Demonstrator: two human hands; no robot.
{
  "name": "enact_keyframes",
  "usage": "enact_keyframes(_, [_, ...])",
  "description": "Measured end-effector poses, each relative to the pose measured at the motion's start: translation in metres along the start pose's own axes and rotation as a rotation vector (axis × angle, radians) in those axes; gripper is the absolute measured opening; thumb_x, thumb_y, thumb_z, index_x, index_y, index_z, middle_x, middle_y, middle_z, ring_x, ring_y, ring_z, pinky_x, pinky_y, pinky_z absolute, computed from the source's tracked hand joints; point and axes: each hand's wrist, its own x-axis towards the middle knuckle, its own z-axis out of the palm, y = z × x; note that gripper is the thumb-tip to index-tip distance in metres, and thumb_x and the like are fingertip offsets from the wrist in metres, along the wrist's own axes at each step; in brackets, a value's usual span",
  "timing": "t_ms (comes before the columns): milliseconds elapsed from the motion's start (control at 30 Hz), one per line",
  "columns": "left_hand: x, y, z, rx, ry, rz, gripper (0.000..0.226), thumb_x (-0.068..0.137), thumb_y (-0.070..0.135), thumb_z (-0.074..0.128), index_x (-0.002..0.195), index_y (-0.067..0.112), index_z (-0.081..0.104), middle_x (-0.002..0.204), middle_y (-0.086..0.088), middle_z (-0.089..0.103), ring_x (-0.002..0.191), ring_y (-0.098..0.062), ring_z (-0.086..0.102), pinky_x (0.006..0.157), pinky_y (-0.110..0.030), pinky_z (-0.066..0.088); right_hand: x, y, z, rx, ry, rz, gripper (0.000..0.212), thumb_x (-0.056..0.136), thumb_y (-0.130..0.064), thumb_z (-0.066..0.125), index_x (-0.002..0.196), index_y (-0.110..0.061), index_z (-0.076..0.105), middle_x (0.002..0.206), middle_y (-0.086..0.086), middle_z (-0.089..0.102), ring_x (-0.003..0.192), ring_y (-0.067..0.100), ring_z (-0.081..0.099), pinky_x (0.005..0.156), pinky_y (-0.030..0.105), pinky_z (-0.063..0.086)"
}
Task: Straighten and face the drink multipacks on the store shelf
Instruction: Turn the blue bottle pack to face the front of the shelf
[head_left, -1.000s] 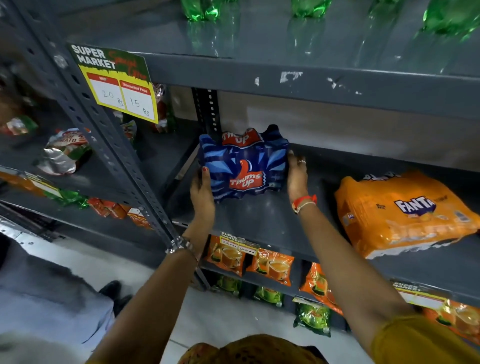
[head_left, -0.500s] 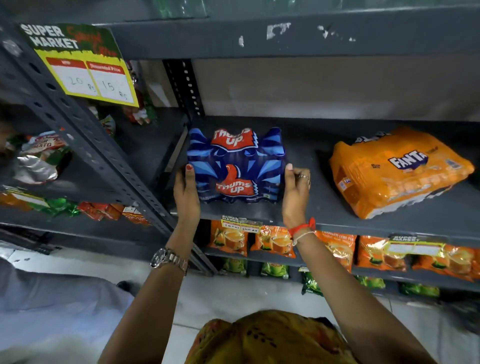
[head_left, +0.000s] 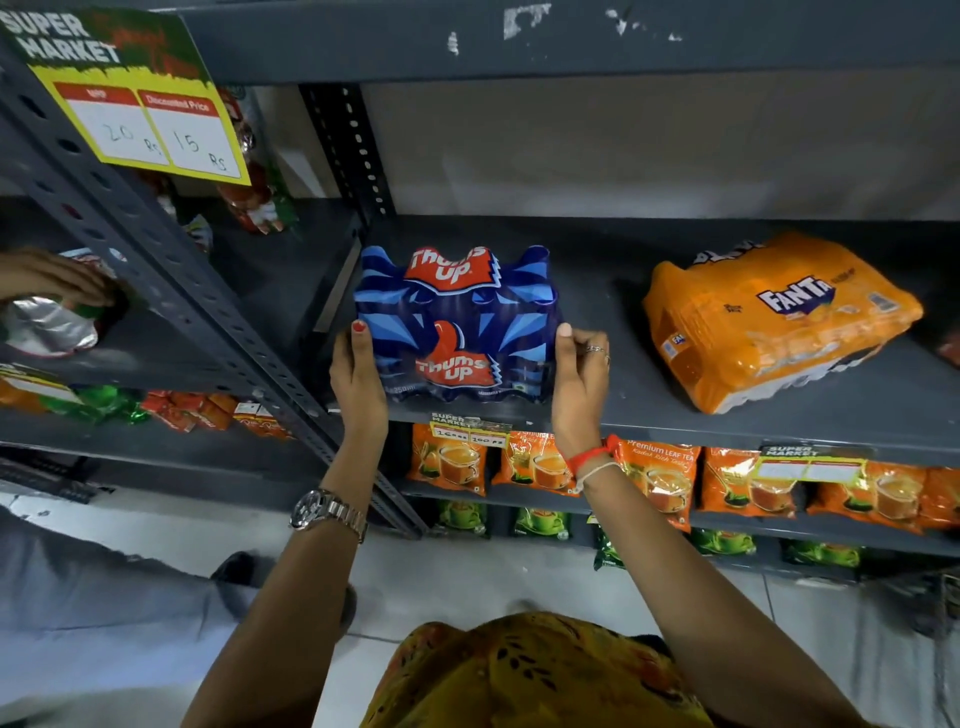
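Observation:
A blue Thums Up multipack (head_left: 457, 325) stands at the front left of the grey shelf (head_left: 779, 431), label facing me. My left hand (head_left: 356, 379) presses its left side and my right hand (head_left: 579, 379) grips its right side, thumbs on the front corners. An orange Fanta multipack (head_left: 779, 322) lies flat and skewed on the same shelf to the right, apart from both hands.
A perforated grey upright (head_left: 171, 280) with a yellow price sign (head_left: 140, 119) slants at left. Another person's hand (head_left: 52, 278) touches a foil packet on the left shelf. Orange tea packets (head_left: 654, 478) and green packets hang below. A price tag (head_left: 467, 428) sits on the shelf edge.
The Thums Up pack has come forward to the shelf's front edge and squared up. Both hands stayed on its sides. Another person's hand appeared at left.

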Motion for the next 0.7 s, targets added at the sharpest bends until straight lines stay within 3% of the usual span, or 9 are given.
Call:
enact_keyframes(133, [-0.001, 0.002, 0.002, 0.059, 0.034, -0.019, 0.050, 0.094, 0.046, 0.033, 0.137, 0.022, 0.035, 0.138, -0.003, 0.039, 0.111, -0.011, 0.046, 0.084, -0.017, 0.041, 0.000, -0.002, 0.000, -0.049, -0.015, -0.039, 0.012, 0.084, -0.060, 0.041, 0.080, -0.049, 0.044, 0.100, 0.005, 0.051, 0.106, 0.032, 0.053, 0.090, 0.054, 0.048])
enact_keyframes(233, [-0.006, 0.010, 0.010, 0.061, 0.054, -0.046, 0.051, 0.095, 0.044, 0.030, 0.140, 0.020, 0.030, 0.126, 0.004, 0.035, 0.107, -0.008, 0.039, 0.088, -0.021, 0.037, 0.002, -0.004, -0.001, -0.113, -0.031, -0.099, 0.016, 0.085, -0.055, 0.037, 0.080, -0.040, 0.037, 0.090, -0.009, 0.042, 0.102, 0.032, 0.051, 0.090, 0.052, 0.046])
enact_keyframes(300, [-0.004, 0.014, 0.013, 0.048, 0.062, -0.060, 0.052, 0.095, 0.046, 0.030, 0.140, 0.020, 0.030, 0.131, 0.003, 0.038, 0.110, -0.009, 0.042, 0.091, -0.024, 0.037, 0.002, -0.003, -0.002, -0.184, -0.044, -0.145, 0.020, 0.085, -0.057, 0.036, 0.082, -0.037, 0.038, 0.090, -0.015, 0.038, 0.103, 0.030, 0.050, 0.091, 0.050, 0.046])
enact_keyframes(433, [0.004, 0.008, 0.012, 0.058, 0.087, -0.058, 0.055, 0.093, 0.050, 0.032, 0.139, 0.019, 0.034, 0.137, 0.001, 0.039, 0.119, -0.013, 0.044, 0.098, -0.028, 0.039, 0.003, -0.005, -0.009, -0.235, -0.098, -0.153, 0.053, 0.081, -0.071, 0.034, 0.091, -0.020, 0.045, 0.093, -0.005, 0.041, 0.103, 0.029, 0.050, 0.090, 0.046, 0.047])
enact_keyframes(567, [0.006, 0.003, 0.012, 0.079, 0.086, -0.043, 0.053, 0.093, 0.049, 0.034, 0.133, 0.015, 0.043, 0.134, -0.007, 0.051, 0.116, -0.018, 0.053, 0.100, -0.033, 0.044, 0.011, -0.011, -0.022, -0.148, -0.260, -0.047, 0.018, 0.093, -0.044, 0.046, 0.086, -0.028, 0.045, 0.100, 0.003, 0.043, 0.104, 0.027, 0.051, 0.093, 0.044, 0.047])
enact_keyframes(633, [-0.001, 0.003, 0.020, 0.063, 0.220, 0.038, 0.045, 0.095, 0.038, 0.039, 0.129, 0.009, 0.045, 0.130, -0.011, 0.053, 0.112, -0.018, 0.054, 0.093, -0.022, 0.047, 0.017, -0.013, -0.032, -0.132, -0.329, -0.038, 0.011, 0.095, -0.030, 0.050, 0.089, -0.022, 0.049, 0.101, 0.007, 0.047, 0.102, 0.022, 0.053, 0.092, 0.039, 0.048])
enact_keyframes(700, [-0.019, 0.005, 0.032, 0.022, 0.429, 0.195, 0.036, 0.093, 0.024, 0.045, 0.122, 0.004, 0.046, 0.122, -0.011, 0.051, 0.108, -0.014, 0.052, 0.086, -0.014, 0.045, 0.025, -0.017, -0.050, -0.137, -0.345, -0.081, 0.010, 0.094, -0.022, 0.054, 0.096, -0.013, 0.052, 0.103, 0.014, 0.054, 0.094, 0.016, 0.056, 0.083, 0.026, 0.050])
